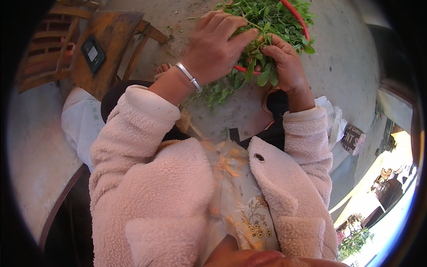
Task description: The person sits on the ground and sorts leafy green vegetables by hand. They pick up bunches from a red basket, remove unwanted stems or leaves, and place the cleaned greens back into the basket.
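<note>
My right hand [286, 65] pinches a small bunch of leafy green stems [263, 74], its leaves hanging below my fingers. Close against it on the left is my left hand [215, 50], a silver bangle on its wrist, with thumb and forefinger closing around a stem at the top of the bunch. Its other fingertips are partly hidden. Both hands are over the near side of a round container with a red rim [298, 20], heaped with more greens [263, 13]. Loose greens [218, 93] lie on the floor just below the container.
A wooden stool [115, 28] on the left bears a dark phone-like device [93, 53]. Beside it are a wooden chair [68, 43] and a white sack [80, 116]. On the right are a crumpled white plastic bag [334, 115] and a box with printing [353, 139].
</note>
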The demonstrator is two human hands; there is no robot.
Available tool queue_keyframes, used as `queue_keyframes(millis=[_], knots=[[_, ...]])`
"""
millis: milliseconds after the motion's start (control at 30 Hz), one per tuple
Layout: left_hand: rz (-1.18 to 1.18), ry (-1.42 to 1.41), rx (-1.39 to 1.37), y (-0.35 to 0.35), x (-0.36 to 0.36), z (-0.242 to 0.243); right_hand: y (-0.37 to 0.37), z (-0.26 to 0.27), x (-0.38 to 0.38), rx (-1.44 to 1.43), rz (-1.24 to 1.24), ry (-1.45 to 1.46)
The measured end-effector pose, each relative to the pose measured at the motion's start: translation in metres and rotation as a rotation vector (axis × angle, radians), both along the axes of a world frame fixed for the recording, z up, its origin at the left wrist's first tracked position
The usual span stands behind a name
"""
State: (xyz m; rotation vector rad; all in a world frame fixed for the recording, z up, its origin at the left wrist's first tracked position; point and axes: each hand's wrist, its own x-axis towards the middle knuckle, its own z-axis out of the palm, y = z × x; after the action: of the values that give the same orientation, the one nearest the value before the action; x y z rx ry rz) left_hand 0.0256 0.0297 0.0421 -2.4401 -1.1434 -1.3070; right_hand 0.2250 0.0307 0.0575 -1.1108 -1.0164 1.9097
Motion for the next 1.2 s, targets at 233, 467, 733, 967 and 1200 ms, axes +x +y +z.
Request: queue_keyframes(millis=[233, 467, 733, 967, 1200], knots=[[-0.023, 0.032, -0.084, 0.001, 0.002, -0.012, -0.002, 0.004, 0.003, -0.019, 0.061, -0.061], [-0.04, 0.062, -0.085, -0.003, 0.003, -0.002, 0.0, 0.005, 0.006, -0.082, 0.06, -0.012], [-0.11, 0.085, -0.148, -0.002, 0.002, 0.007, 0.0, 0.002, 0.001, -0.267, 0.058, 0.11], [-0.045, 0.041, -0.134, -0.003, 0.005, -0.009, -0.002, -0.005, -0.001, -0.107, 0.209, -0.144], [-0.104, -0.445, -0.878, 0.002, -0.01, -0.005, -0.004, 0.004, -0.001, -0.027, 0.141, -0.074]])
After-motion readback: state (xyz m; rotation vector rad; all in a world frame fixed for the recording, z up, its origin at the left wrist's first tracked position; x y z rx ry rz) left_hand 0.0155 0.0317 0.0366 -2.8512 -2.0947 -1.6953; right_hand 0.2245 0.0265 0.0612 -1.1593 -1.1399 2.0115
